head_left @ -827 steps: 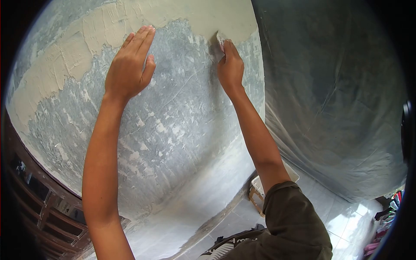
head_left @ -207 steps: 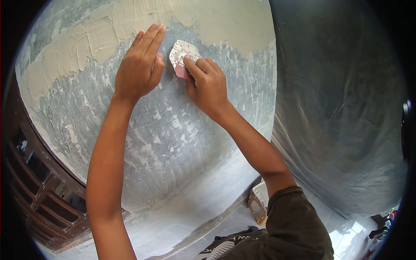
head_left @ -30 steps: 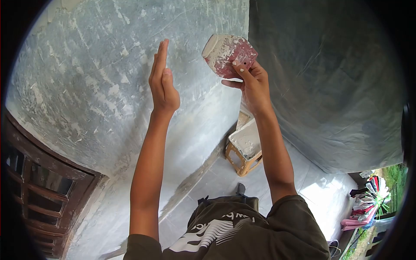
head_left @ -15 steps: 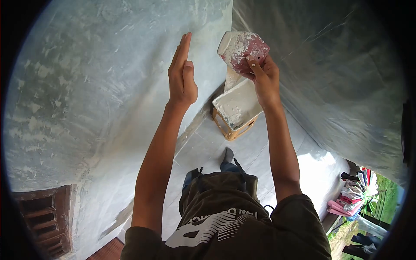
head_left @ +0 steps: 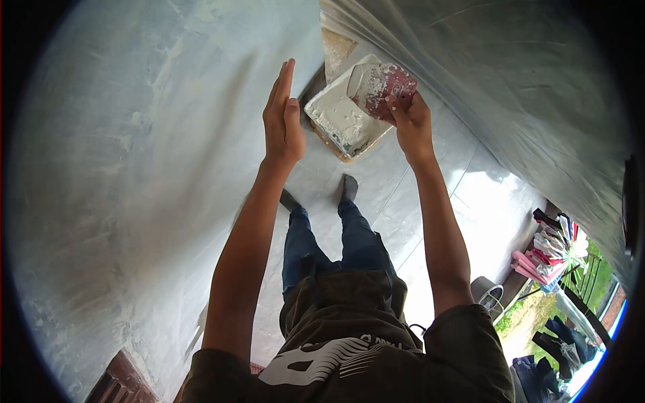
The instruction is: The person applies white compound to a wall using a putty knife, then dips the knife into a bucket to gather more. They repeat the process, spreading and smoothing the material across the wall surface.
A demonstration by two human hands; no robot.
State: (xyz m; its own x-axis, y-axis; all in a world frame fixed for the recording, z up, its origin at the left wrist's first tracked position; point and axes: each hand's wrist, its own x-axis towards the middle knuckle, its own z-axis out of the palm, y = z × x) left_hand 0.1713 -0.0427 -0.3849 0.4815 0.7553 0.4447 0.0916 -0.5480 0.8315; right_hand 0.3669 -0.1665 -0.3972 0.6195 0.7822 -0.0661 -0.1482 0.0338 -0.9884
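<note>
My right hand (head_left: 411,121) grips a red plastic scraper (head_left: 383,84) smeared with pale putty, held in the air over a white tray of putty (head_left: 339,114). The tray rests on a small wooden stool (head_left: 332,144) in the corner of the floor. My left hand (head_left: 282,117) is raised beside it, flat and edge-on, fingers straight together, holding nothing and touching nothing. Below are my legs in blue jeans (head_left: 332,245) and my dark shirt.
A grey plastered wall (head_left: 134,168) fills the left side and a second grey wall (head_left: 524,87) the right, meeting at the corner behind the stool. The floor is pale tile (head_left: 443,181). At the lower right stand a small bucket (head_left: 487,292) and hanging clothes (head_left: 554,252).
My view has tipped down from the wall to the floor. The scraper in my right hand now sits over the putty tray, and my legs have come into view. My left hand stays raised.
</note>
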